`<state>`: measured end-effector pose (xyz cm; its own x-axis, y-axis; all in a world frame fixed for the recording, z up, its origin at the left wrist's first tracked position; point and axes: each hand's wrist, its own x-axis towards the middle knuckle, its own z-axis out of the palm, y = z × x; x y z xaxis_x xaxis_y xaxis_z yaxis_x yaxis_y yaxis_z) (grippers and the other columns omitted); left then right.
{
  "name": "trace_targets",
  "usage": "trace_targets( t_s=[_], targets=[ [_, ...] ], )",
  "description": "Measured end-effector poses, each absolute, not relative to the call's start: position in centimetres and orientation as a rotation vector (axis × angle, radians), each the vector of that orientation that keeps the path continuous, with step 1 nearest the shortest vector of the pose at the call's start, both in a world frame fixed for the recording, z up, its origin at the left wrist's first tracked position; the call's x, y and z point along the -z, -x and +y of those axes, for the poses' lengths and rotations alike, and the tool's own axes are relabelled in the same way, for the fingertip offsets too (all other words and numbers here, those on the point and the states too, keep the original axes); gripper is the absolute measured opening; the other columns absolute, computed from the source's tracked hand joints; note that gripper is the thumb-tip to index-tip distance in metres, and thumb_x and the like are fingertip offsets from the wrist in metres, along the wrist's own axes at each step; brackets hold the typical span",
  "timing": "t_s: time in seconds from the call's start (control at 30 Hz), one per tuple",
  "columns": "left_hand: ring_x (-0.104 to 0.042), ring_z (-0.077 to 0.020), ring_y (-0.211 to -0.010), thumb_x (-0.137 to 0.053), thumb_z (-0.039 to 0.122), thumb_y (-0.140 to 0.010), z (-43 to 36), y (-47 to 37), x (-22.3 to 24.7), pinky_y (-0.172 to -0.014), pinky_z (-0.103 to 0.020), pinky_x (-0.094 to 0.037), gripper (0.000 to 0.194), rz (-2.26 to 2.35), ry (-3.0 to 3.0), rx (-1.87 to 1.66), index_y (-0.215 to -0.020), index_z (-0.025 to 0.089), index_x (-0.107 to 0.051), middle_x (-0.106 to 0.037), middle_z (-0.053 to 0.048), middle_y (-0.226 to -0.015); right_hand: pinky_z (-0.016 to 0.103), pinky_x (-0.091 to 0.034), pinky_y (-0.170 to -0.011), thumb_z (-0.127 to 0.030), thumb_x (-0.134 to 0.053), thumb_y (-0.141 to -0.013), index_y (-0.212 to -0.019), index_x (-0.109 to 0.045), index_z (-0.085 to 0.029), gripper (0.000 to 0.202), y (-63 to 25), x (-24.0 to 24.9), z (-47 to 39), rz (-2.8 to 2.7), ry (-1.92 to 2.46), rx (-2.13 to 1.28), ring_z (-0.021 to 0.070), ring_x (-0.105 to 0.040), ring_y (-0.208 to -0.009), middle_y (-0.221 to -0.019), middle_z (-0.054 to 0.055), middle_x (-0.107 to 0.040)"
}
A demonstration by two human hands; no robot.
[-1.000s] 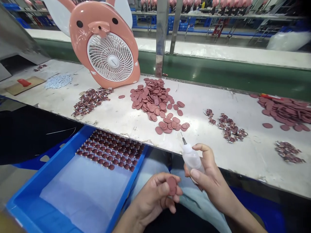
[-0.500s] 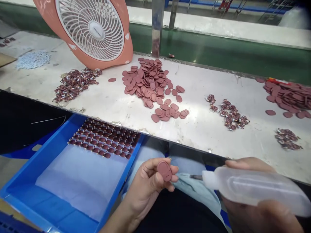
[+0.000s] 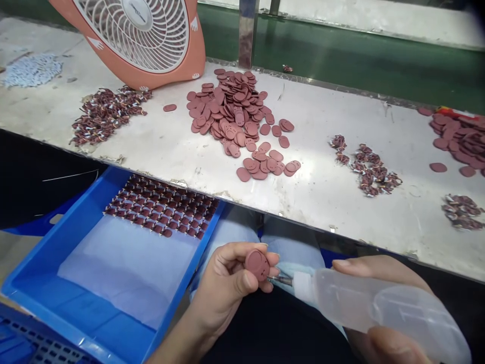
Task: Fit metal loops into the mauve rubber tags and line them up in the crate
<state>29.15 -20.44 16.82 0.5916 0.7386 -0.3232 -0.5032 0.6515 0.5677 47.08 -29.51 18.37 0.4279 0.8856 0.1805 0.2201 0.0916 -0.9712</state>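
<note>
Between the fingers and thumb of my left hand [image 3: 227, 275] is a dark red oval piece [image 3: 257, 264] with a raised round area and small holes at one end. My right hand [image 3: 382, 283] is wrapped round a translucent squeeze bottle [image 3: 364, 298], held nearly level. Its thin metal nozzle [image 3: 280, 279] points left, and the tip is at the holed end of the piece; I cannot tell whether they touch. Beyond my hands, a heap of similar red oval pieces [image 3: 238, 111] lies on the white table [image 3: 314, 212].
A blue tray [image 3: 212, 227] at the left holds rows of dark red assembled pieces [image 3: 162, 207] on a white sheet. Small brown bow-like bits [image 3: 108, 114] lie in piles. An orange fan [image 3: 166, 78] stands behind, beside a metal post [image 3: 246, 40]. More red ovals [image 3: 458, 139] are at right.
My right hand has brought the bottle left, so its nozzle now reaches the red piece. My left hand keeps hold of the piece. The view has tilted slightly downward.
</note>
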Motion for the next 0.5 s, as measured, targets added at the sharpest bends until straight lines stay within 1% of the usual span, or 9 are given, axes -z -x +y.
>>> trace_targets(
  t_s=[0.07, 0.2, 0.37, 0.5],
  targets=[
    [-0.076, -0.0138, -0.077, -0.087, 0.030, -0.070, -20.47, -29.11, -16.78, -0.063, -0.015, -0.059, 0.026, 0.579, -0.448, -0.751, -0.095, 0.024, -0.080, -0.082, -0.002, -0.091, 0.038, -0.043, -0.036, -0.056, -0.064, -0.082, -0.112, -0.069, -0.033, 0.039, -47.08, -18.38, -29.32, -1.055, 1.391, -0.649, 0.0227, -0.057, -0.043, -0.069, 0.003, -0.067],
    [-0.076, -0.0134, -0.077, -0.087, 0.029, -0.071, -20.44, -29.04, -16.70, -0.063, -0.015, -0.059, 0.026, 0.588, -0.450, -0.753, -0.095, 0.024, -0.080, -0.082, -0.002, -0.090, 0.035, -0.044, -0.036, -0.052, -0.064, -0.085, -0.110, -0.071, -0.031, 0.033, -46.80, -18.95, -28.72, -1.056, 1.345, -0.631, 0.0210, -0.061, -0.045, -0.068, 0.001, -0.068],
    [-0.076, -0.0136, -0.077, -0.087, 0.031, -0.070, -20.46, -28.98, -16.72, -0.063, -0.015, -0.059, 0.026, 0.586, -0.457, -0.750, -0.095, 0.025, -0.080, -0.082, -0.002, -0.090, 0.035, -0.042, -0.035, -0.054, -0.066, -0.083, -0.107, -0.071, -0.030, 0.034, -46.52, -18.88, -28.58, -1.032, 1.362, -0.606, 0.0203, -0.061, -0.046, -0.069, 0.001, -0.069],
    [-0.076, -0.0142, -0.076, -0.087, 0.032, -0.069, -20.47, -28.99, -16.72, -0.061, -0.016, -0.058, 0.028, 0.598, -0.453, -0.752, -0.095, 0.025, -0.079, -0.082, -0.003, -0.090, 0.035, -0.045, -0.038, -0.053, -0.066, -0.084, -0.108, -0.071, -0.030, 0.033, -46.25, -19.02, -28.55, -1.028, 1.366, -0.608, 0.0213, -0.062, -0.049, -0.071, 0.001, -0.069]
  ],
)
